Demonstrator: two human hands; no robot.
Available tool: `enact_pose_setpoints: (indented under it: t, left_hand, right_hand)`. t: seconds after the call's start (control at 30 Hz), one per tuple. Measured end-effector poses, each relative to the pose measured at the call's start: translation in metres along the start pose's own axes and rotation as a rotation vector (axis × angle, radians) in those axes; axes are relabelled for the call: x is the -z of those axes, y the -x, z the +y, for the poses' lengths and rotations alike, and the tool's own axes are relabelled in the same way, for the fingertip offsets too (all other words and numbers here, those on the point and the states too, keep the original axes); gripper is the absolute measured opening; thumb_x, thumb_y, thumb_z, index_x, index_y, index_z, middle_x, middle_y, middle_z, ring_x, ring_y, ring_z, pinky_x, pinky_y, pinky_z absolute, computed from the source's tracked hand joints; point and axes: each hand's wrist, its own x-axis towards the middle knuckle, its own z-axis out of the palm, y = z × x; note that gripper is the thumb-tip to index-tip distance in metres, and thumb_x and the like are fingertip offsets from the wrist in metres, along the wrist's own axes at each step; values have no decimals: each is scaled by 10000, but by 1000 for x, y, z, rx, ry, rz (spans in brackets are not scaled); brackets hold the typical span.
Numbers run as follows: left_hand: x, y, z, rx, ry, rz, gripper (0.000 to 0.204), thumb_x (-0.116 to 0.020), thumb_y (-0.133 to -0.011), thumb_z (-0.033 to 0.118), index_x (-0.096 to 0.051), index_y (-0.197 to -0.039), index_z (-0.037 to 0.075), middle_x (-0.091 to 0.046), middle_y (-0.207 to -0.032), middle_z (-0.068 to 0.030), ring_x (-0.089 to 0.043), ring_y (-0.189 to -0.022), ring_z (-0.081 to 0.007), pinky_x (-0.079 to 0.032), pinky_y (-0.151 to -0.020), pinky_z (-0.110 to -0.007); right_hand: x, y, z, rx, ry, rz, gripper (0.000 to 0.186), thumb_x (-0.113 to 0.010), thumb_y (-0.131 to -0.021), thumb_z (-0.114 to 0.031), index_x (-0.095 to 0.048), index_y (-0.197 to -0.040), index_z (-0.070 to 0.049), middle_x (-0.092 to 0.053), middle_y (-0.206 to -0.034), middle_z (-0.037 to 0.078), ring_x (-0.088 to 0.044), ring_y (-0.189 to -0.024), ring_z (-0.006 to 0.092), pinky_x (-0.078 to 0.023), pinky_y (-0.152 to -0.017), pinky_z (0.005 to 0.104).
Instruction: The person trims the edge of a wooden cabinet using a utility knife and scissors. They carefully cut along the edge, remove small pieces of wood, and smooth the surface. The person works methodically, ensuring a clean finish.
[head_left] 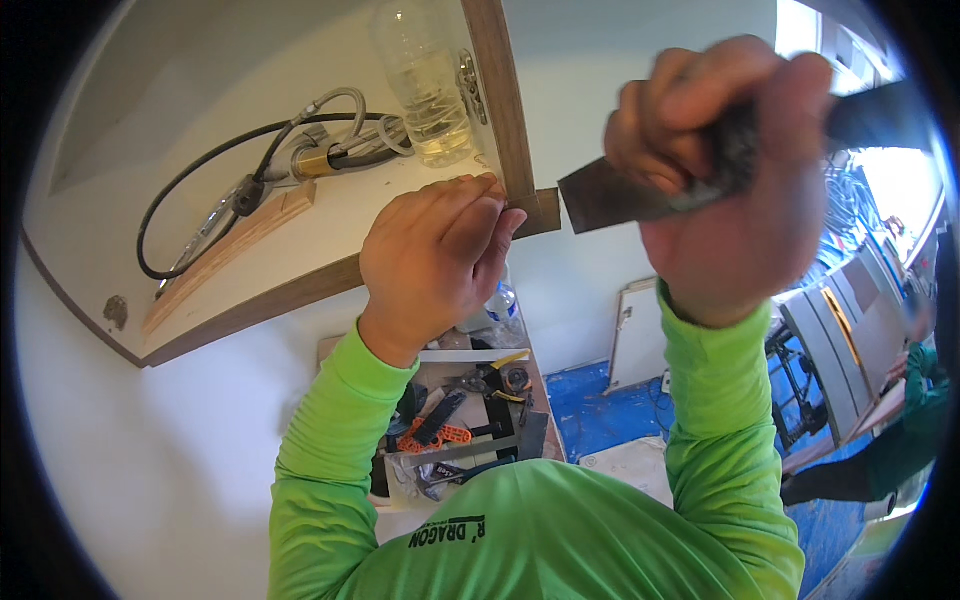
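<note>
My left hand (435, 255) is closed on the front corner of a white cabinet. Its fingers and thumb press around a brown wood edge strip (542, 212), whose end sticks out to the right past the upright post (508, 110). In my right hand (730, 170), raised to the right, is a dark, flat bar-like tool (598, 195) with a rough grey middle, gripped in the fist. Its blunt end points toward the strip's end, with a small gap between them. The tool's exact kind is unclear, and my left fingers hide part of the strip.
On the cabinet's white board lie a hose-fitted tool (300, 160), a wood offcut (235, 250) and a clear bottle (430, 110) of yellowish liquid. Below, pliers (490, 372) and several tools fill a shelf. Blue sheeting (600, 405) covers the floor; another person (905, 440) is at right.
</note>
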Motion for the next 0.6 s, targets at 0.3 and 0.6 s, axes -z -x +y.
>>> enact_pose_setpoints:
  t: [0.3, 0.6]
  left_hand:
    - [0, 6, -5, -23, 22, 102, 183, -803, -864, 209, -735, -995, 100, -761, -944, -58, -717, -797, -236, -540, -713, -352]
    - [-6, 11, -10, -83, -13, 130, 253, -797, -876, 230, -681, -1062, 105, -739, -993, -49, -710, -882, -212, -535, -758, -346]
  right_hand:
    - [-27, -2, 18, -89, 109, 40, 554, -319, -1123, -473, -559, -905, -23, -334, -642, 0, -296, -548, 109, -264, -521, 279]
    - [-32, -4, 24, -201, 167, 164, 544, -404, -1100, -499, -562, -876, -28, -334, -635, -5, -304, -543, 110, -265, -519, 278]
